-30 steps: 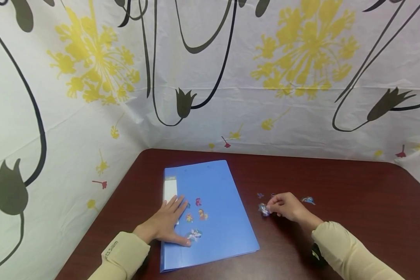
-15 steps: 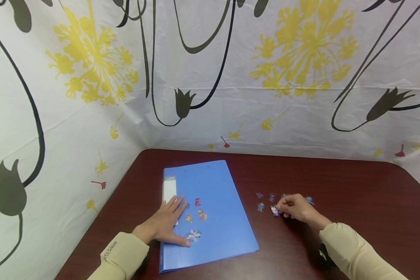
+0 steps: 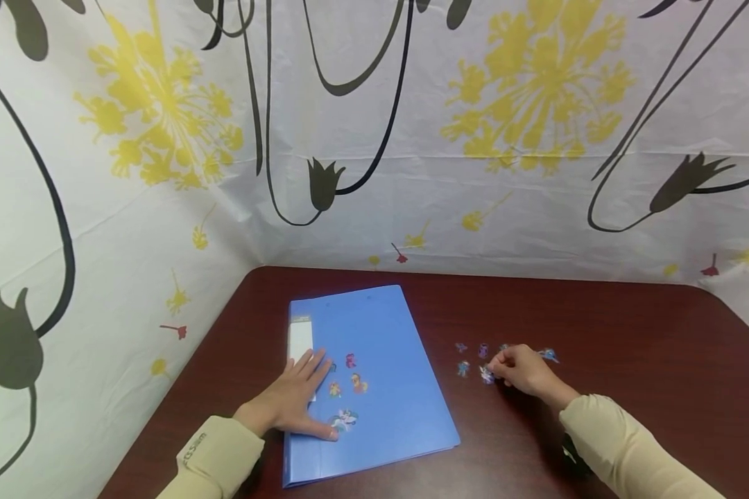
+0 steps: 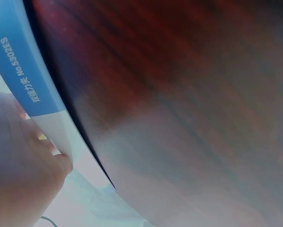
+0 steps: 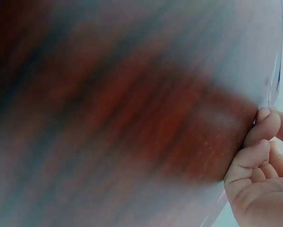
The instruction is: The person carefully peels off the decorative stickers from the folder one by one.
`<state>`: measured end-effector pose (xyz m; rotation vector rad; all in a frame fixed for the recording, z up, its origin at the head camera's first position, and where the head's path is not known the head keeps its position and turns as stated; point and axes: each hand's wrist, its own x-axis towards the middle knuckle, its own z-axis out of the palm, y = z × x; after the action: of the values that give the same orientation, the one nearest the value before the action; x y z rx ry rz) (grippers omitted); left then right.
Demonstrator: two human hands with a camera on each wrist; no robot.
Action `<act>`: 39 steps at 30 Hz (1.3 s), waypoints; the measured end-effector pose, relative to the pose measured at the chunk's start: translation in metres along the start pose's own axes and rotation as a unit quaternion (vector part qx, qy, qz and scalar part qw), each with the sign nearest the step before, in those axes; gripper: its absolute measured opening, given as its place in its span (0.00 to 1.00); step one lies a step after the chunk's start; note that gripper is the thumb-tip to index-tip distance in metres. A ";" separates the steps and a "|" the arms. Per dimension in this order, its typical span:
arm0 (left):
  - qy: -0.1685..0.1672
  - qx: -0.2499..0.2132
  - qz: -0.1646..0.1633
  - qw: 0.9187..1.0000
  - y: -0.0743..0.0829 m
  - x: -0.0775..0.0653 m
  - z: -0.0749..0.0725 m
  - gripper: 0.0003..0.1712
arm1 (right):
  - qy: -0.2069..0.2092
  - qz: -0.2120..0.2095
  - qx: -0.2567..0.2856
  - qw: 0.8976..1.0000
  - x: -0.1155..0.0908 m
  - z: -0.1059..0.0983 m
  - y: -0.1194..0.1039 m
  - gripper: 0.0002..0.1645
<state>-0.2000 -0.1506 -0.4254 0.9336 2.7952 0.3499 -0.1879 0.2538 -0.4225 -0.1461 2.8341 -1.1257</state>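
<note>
My left hand lies with spread fingers on a blue folder, over its left side and white label strip. Small cartoon pony stickers lie by its fingers, among them a larger white pony sticker, an orange one and a pink one. Right of the folder, my right hand pinches a white and purple pony sticker between thumb and index finger, at the tabletop. In the right wrist view the fingertips meet at the table's surface; the sticker is hard to make out there.
Around the right hand lie several other stickers: a blue one, a purple one, a small one and a blue one beyond the knuckles. A patterned white curtain hangs behind the dark red table.
My right hand has shifted right with the white and purple sticker, then slightly back left. The blue and purple stickers beside it have come into view. The left hand stays on the folder.
</note>
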 end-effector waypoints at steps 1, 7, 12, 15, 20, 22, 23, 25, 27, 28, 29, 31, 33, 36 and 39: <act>0.000 0.000 0.000 1.000 0.000 0.000 0.000 0.67 | 0.001 -0.002 -0.006 1.000 0.000 0.000 0.000 0.10; 0.002 0.002 0.001 1.000 -0.002 0.000 0.003 0.67 | 0.005 0.000 -0.034 0.999 0.003 0.003 -0.002 0.09; 0.004 0.002 0.000 1.000 -0.002 0.000 0.003 0.67 | 0.008 0.009 -0.043 0.999 0.004 0.004 -0.002 0.06; 0.003 0.001 -0.002 1.000 -0.002 -0.001 0.003 0.67 | 0.011 0.013 -0.045 0.999 0.004 0.004 -0.002 0.07; 0.001 0.003 -0.002 1.000 -0.003 -0.001 0.002 0.67 | 0.020 -0.013 -0.058 0.998 0.004 0.005 0.000 0.07; -0.001 0.004 -0.002 1.000 -0.003 0.000 0.002 0.67 | 0.022 -0.020 -0.058 0.998 0.005 0.005 0.000 0.07; -0.001 0.004 -0.002 1.000 -0.003 0.000 0.002 0.67 | 0.023 -0.020 -0.058 0.998 0.005 0.005 0.001 0.07; -0.002 0.004 -0.002 1.000 -0.003 0.000 0.002 0.67 | 0.025 -0.018 -0.057 0.998 0.004 0.005 0.001 0.07; -0.003 0.003 -0.003 1.000 -0.003 0.000 0.002 0.67 | 0.026 -0.012 -0.052 0.998 0.005 0.005 0.001 0.07; -0.004 0.003 -0.004 1.000 -0.003 0.000 0.002 0.67 | 0.024 -0.009 -0.047 0.999 0.005 0.005 0.001 0.06; -0.004 0.002 -0.003 1.000 -0.003 0.000 0.001 0.67 | 0.024 -0.009 -0.044 0.999 0.005 0.004 0.000 0.06; -0.006 0.001 -0.004 1.000 -0.003 0.000 0.001 0.67 | 0.021 -0.013 -0.034 0.999 0.006 0.003 -0.004 0.06; -0.006 -0.001 -0.003 1.000 -0.003 -0.001 0.001 0.67 | 0.023 -0.025 -0.027 0.999 0.008 0.004 -0.011 0.06; -0.006 -0.002 -0.002 1.000 -0.003 0.000 0.000 0.66 | 0.024 -0.048 -0.016 0.998 0.011 0.007 -0.028 0.05; -0.007 -0.004 -0.004 1.000 -0.003 0.000 0.000 0.66 | 0.023 -0.063 -0.004 0.998 0.015 0.015 -0.048 0.05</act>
<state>-0.2012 -0.1529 -0.4261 0.9181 2.7828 0.3510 -0.1987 0.2076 -0.4009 -0.3083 2.9061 -1.1572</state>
